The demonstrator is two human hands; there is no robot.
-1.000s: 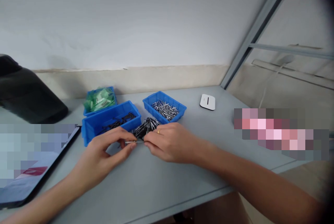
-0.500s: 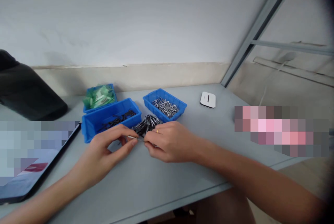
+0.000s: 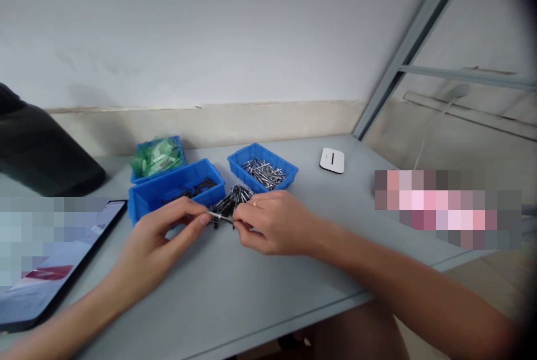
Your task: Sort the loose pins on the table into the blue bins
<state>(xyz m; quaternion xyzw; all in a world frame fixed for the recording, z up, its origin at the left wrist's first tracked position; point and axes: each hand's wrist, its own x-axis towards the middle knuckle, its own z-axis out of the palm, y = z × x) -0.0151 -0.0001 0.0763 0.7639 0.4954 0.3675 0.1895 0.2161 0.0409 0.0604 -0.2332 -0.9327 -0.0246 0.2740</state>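
Note:
Between finger and thumb, my left hand [image 3: 161, 239] pinches one end of a slim silver metal pin [image 3: 218, 216]. My right hand [image 3: 274, 224], with a ring on one finger, is closed at the pin's other side, where a thin dark part [image 3: 227, 220] runs into its fingertips. How the two parts join is too small to tell. Just behind my fingers lies a pile of black-and-silver pins [image 3: 235, 197]. A blue bin [image 3: 140, 195] with small black pieces stands behind my left hand, and another blue bin [image 3: 289, 176] holds many silver pins.
A third blue bin [image 3: 181, 153] with a green plastic bag [image 3: 157, 158] sits at the back left. A tablet [image 3: 62, 287] and a dark bottle [image 3: 54, 150] are at the left. A white device [image 3: 332, 160] lies right of the bins, near a metal frame post [image 3: 394, 74].
My left hand has shifted slightly left, away from my right fingertips. More of the silver pin and its dark part now shows between my hands.

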